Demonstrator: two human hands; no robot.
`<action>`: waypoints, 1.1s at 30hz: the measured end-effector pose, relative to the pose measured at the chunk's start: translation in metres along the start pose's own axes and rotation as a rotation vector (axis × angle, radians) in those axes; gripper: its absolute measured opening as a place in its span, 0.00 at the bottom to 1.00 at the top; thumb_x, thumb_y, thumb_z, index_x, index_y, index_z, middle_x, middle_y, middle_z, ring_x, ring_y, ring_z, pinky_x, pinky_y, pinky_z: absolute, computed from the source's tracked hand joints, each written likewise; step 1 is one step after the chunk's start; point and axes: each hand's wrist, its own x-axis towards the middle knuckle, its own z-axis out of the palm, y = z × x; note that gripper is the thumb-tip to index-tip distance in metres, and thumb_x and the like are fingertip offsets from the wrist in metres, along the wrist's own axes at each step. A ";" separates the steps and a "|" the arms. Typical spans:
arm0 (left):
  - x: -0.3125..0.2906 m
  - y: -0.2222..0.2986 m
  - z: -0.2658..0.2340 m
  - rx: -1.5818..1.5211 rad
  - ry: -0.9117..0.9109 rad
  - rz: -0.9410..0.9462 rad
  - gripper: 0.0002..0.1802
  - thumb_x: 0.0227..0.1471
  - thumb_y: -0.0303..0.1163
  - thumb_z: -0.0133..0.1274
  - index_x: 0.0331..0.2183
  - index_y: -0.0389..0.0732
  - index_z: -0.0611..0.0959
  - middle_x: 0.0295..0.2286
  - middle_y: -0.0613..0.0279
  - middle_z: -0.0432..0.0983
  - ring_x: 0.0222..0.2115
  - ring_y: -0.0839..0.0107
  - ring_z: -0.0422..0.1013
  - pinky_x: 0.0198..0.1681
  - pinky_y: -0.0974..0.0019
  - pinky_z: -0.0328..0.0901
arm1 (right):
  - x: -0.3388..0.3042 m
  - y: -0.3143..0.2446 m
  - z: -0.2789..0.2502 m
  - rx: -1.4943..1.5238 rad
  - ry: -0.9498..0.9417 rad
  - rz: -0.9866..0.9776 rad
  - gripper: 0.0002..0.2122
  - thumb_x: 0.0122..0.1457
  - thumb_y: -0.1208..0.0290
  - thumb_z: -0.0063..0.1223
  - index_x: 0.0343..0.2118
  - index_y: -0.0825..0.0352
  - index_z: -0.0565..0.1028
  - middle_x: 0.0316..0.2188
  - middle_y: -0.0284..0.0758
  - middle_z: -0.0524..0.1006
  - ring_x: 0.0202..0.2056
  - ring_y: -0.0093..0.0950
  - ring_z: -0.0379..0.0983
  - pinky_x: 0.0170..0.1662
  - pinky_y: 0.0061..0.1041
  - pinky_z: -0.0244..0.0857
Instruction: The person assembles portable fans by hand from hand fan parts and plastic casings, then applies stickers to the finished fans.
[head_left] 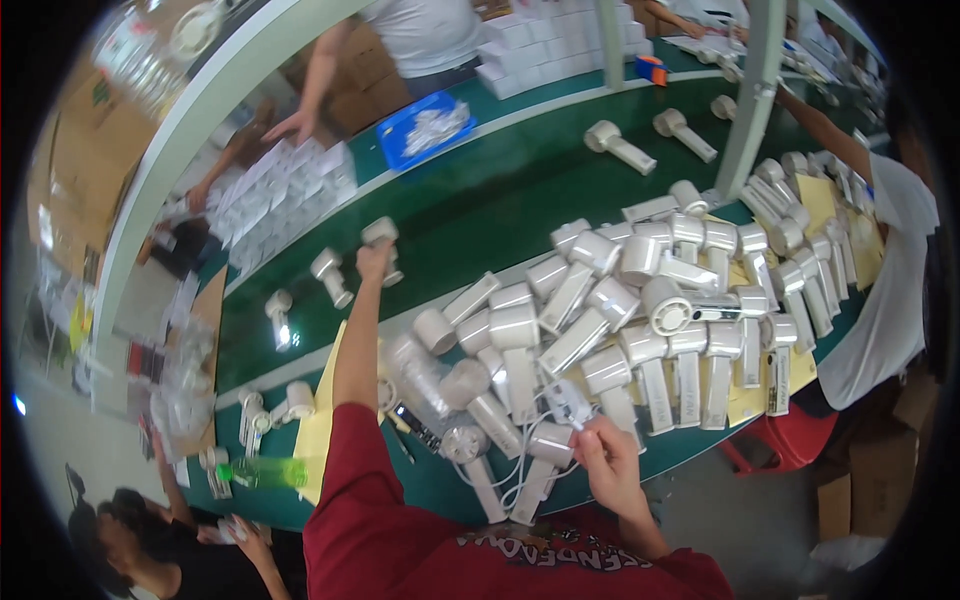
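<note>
My left hand [374, 262] is stretched far out over the green belt, its fingers closed round a white handheld fan [380, 231]. Close to my body, my right hand [610, 466] pinches the end of a white cable [519, 463], which loops down among the fans at the table edge. A heap of white handheld fans [590, 285], with round heads and flat handles, covers the table from the middle to the right. One fan [482, 482] with its grille up lies beside the cable loops. Clear plastic wrapping [415, 372] rests left of the heap.
More fans [330, 277] lie spaced along the green belt [470, 205]. A green bottle [265, 472] lies on the near left. Across the belt are a blue tray [400, 152] and stacked white boxes [560, 45]. A metal post [752, 100] rises on the right. Other people work around.
</note>
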 end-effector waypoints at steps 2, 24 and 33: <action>-0.043 0.040 0.027 0.551 0.192 0.165 0.32 0.33 0.57 0.54 0.33 0.38 0.77 0.43 0.43 0.63 0.41 0.47 0.64 0.39 0.50 0.63 | 0.008 0.011 -0.012 -0.071 0.082 0.021 0.09 0.57 0.72 0.40 0.24 0.70 0.70 0.14 0.31 0.66 0.17 0.17 0.62 0.21 0.18 0.55; -0.185 0.336 0.176 -0.384 -0.907 0.538 0.26 0.41 0.38 0.55 0.42 0.48 0.63 0.32 0.54 0.69 0.30 0.66 0.71 0.23 0.63 0.69 | -0.005 -0.017 -0.063 0.065 -0.052 0.022 0.09 0.58 0.72 0.40 0.26 0.70 0.70 0.17 0.33 0.68 0.20 0.20 0.64 0.26 0.18 0.59; -0.329 0.210 -0.129 -1.248 -0.950 0.403 0.47 0.46 0.23 0.45 0.56 0.51 0.31 0.45 0.38 0.62 0.37 0.53 0.70 0.35 0.60 0.68 | 0.031 -0.027 0.014 0.190 0.116 -0.304 0.06 0.55 0.76 0.44 0.25 0.73 0.70 0.17 0.29 0.64 0.19 0.14 0.55 0.21 0.14 0.48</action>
